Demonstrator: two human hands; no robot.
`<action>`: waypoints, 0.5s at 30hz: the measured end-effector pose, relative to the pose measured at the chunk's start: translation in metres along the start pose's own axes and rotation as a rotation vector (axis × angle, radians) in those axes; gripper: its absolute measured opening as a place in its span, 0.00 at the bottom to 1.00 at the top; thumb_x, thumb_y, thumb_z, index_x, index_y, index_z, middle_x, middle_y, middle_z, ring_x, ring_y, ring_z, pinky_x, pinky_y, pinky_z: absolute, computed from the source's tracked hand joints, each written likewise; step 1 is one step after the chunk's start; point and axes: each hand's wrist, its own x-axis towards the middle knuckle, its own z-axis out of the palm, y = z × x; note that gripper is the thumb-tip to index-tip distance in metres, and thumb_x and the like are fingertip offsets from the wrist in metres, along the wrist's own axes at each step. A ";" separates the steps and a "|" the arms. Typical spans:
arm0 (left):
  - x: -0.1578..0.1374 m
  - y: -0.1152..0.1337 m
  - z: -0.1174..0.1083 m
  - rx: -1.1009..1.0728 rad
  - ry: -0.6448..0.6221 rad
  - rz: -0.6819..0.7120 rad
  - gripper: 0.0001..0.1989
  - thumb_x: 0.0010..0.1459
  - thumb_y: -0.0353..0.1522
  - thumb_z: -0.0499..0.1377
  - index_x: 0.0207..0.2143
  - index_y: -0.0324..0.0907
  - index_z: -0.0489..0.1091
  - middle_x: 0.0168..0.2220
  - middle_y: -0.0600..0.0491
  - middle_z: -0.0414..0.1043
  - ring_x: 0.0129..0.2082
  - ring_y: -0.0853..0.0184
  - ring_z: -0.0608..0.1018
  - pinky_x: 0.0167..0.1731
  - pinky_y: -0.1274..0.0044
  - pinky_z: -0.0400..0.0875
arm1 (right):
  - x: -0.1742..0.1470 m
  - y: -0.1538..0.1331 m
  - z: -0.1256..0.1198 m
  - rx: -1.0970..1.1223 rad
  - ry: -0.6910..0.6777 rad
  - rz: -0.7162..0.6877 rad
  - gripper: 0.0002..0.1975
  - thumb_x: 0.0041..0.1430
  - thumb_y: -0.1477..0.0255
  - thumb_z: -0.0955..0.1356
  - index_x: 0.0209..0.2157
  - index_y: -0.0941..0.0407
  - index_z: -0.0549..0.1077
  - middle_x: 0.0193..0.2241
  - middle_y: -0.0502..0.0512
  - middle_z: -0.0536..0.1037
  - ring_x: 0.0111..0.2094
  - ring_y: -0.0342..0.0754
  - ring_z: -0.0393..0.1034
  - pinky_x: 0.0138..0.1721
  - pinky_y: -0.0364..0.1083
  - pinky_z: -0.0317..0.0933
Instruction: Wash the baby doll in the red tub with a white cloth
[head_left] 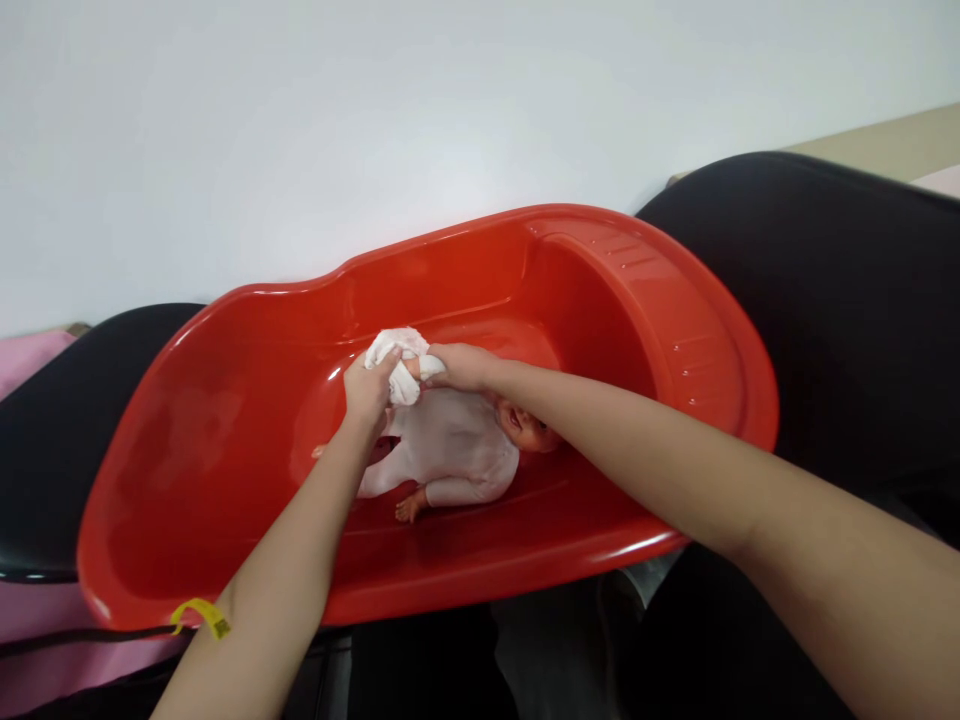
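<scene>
A baby doll [457,440] in a wet-looking white bodysuit lies on its back in a red baby bathtub [210,440], its head to the right and partly hidden by my right forearm. My left hand [367,388] is closed on a bunched white cloth [399,345] above the doll's body. Close beside it, my right hand [459,366] is closed around the doll's raised arm near the white sleeve. The cloth touches that arm around the doll's hand. The doll's other arm rests at its near side.
Black chairs stand under both ends of the tub, the right chair [840,320] and the left chair [60,450]. A white wall [375,130] rises behind. A yellow tag [201,616] on a dark cord sits by my left forearm, over pink fabric [45,610].
</scene>
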 end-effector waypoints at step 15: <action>0.005 -0.002 -0.007 -0.188 -0.339 -0.152 0.26 0.52 0.34 0.70 0.53 0.41 0.72 0.44 0.47 0.79 0.34 0.65 0.81 0.35 0.75 0.76 | -0.001 0.005 0.003 0.108 0.051 -0.010 0.16 0.60 0.66 0.72 0.50 0.52 0.73 0.44 0.53 0.80 0.45 0.52 0.74 0.44 0.44 0.64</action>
